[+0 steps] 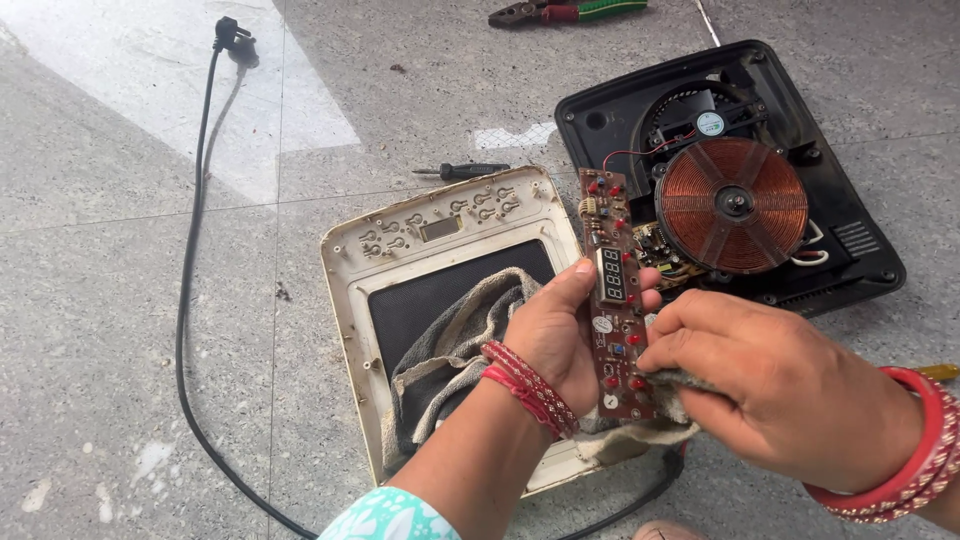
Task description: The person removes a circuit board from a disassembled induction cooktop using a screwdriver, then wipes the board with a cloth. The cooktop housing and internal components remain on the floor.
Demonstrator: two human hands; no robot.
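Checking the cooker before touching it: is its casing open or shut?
Open: the black base lies with its copper coil exposed, the cream top cover off beside it.

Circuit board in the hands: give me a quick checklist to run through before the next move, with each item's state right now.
1. Left hand grips the circuit board: ok.
2. Right hand presses the cloth on the board's lower end: ok.
3. Red wire from board to open cooker base has slack: cannot tell.
4. Copper coil free of the hands: ok.
5. Screwdriver and pliers lie apart from the hands: ok.
6. Power cord unplugged, plug lying on the floor: ok.
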